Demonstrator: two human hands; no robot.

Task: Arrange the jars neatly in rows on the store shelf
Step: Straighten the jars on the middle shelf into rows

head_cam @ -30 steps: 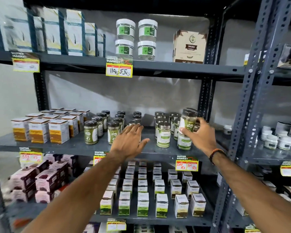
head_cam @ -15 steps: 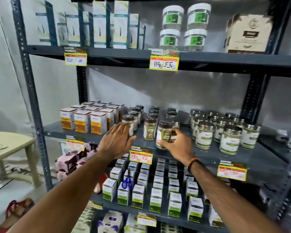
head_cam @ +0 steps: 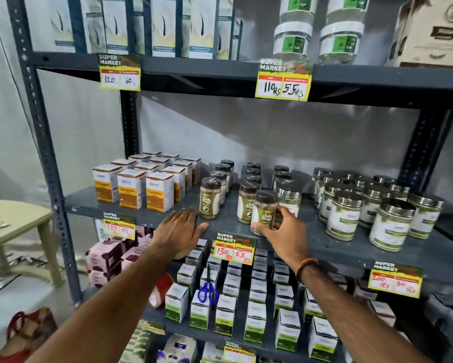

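Where the head camera looks forward and down, a grey metal shelf [head_cam: 351, 247] of a store rack runs across the middle of the view, its perforated uprights standing before a pale sheeted wall. Yellow price tags [head_cam: 234, 248] hang from the shelf edges, and a cream table [head_cam: 15, 221] stands off to the left on a light floor. Orange turmeric boxes [head_cam: 131, 188] fill the shelf's left end; dark-lidded jars [head_cam: 210, 197] stand in rows at its middle, and wider steel-lidded jars [head_cam: 391, 225] cluster to the right.

The right hand [head_cam: 285, 231] is clamped around a dark-lidded jar [head_cam: 263, 212] at the shelf's front edge, just right of the front jar of the middle row. Its long axis runs nearly vertical, lid upward, leaning slightly right, label facing the camera. Whether its base touches the shelf cannot be told. The left hand [head_cam: 179, 230] lies flat, fingers apart, palm down over the shelf's front lip, holding nothing.
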